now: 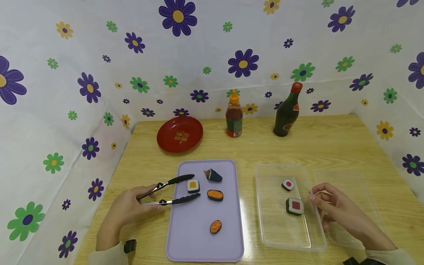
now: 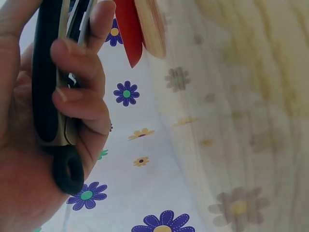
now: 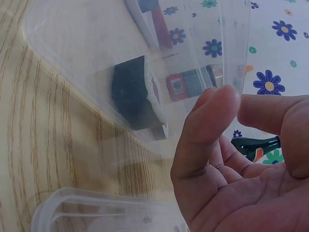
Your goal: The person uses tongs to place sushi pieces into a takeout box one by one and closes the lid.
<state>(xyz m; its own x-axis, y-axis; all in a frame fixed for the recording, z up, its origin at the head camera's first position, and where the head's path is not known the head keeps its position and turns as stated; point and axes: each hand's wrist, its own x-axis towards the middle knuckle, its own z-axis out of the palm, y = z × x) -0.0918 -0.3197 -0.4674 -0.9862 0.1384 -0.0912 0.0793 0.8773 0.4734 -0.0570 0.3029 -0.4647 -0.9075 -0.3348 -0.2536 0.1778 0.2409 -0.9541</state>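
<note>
My left hand [image 1: 124, 208] grips a pair of tongs [image 1: 186, 199] with black tips, whose arms are spread. Between the tips sits a square sushi roll piece [image 1: 193, 185] with a yellow centre, on the lilac tray [image 1: 205, 252]. Also on that tray are a dark cone hand roll [image 1: 214, 175] and two orange-topped sushi pieces [image 1: 215, 195]. My right hand [image 1: 341, 209] pinches the right rim of a clear plastic container [image 1: 259, 209] between thumb and fingers. Inside it lie a small red-centred roll [image 1: 288, 184] and a larger square one [image 1: 294, 206].
Behind the tray lies a red plate [image 1: 165, 138]. A sauce bottle [image 1: 234, 117] with an orange cap and a dark green bottle [image 1: 286, 114] with a red cap stand at the back. A clear lid [image 1: 364, 187] lies right of the container, partly under my right hand.
</note>
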